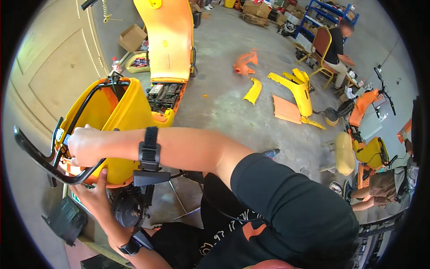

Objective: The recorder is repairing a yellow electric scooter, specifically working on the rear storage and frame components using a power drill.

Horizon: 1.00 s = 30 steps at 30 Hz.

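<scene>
Before me on the left stands a yellow scooter body point(130, 107) with an open compartment and a black tubular rail point(33, 152) curving round its end. My right hand point(85, 145) reaches across, closed, inside the rail. A bit of blue shows beside its fingers; what it holds is hidden. Lower down, my left hand point(92, 197) grips the body's orange bottom edge, its thumb against the outside and its other fingers partly hidden beneath. A dark wheel point(127, 208) sits under that end. Past the compartment, several dark battery-like units point(165, 96) lie below a raised yellow-orange panel point(168, 45).
Yellow body panels point(302, 98), an orange flat panel point(286, 109) and an orange shell point(245, 62) lie on the concrete floor. A person sits on a chair point(321, 47) at the far right. Another scooter point(369, 150) stands at right, near another person's legs. A dark bin point(67, 219) is lower left.
</scene>
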{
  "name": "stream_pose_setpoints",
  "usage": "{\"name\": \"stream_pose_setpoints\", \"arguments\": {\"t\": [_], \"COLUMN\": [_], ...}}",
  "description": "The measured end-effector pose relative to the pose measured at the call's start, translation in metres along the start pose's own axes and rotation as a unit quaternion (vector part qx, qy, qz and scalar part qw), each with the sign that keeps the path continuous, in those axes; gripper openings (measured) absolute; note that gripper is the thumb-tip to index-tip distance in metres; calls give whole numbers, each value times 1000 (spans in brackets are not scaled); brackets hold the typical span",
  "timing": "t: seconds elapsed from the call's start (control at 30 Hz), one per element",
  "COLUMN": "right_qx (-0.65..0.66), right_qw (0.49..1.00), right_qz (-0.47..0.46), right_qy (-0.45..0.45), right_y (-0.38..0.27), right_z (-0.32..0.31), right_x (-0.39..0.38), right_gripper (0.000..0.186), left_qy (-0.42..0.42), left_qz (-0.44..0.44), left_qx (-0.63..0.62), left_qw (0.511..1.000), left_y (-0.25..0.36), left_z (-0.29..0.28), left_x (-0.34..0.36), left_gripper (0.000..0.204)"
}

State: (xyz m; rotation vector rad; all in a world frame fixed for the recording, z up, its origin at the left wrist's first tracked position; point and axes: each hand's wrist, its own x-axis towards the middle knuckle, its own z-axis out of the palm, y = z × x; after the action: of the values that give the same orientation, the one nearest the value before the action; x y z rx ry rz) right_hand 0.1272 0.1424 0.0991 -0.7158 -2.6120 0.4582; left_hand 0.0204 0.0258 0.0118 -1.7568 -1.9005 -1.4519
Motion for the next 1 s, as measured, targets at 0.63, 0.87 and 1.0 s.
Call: {"name": "stream_pose_setpoints", "arguments": {"t": [0.63,0.87,1.0], "right_qx": [-60,-7,-11], "right_qw": [982,921,890], "right_qz": [-39,39,242], "right_qy": [175,389,385], "right_y": [1,92,172], "right_z": [-10,5,25], "right_x": [-62,-150,-222], "right_gripper": [28,40,41], "left_qy": [-16,50,42], "left_qz": [-4,33,-18], "left_qx": [64,-10,-157], "left_qw": [998,998,986], "left_y": [7,2,6], "left_z": [-1,2,12], "left_x": [-1,6,3], "left_gripper": [101,95,74]}}
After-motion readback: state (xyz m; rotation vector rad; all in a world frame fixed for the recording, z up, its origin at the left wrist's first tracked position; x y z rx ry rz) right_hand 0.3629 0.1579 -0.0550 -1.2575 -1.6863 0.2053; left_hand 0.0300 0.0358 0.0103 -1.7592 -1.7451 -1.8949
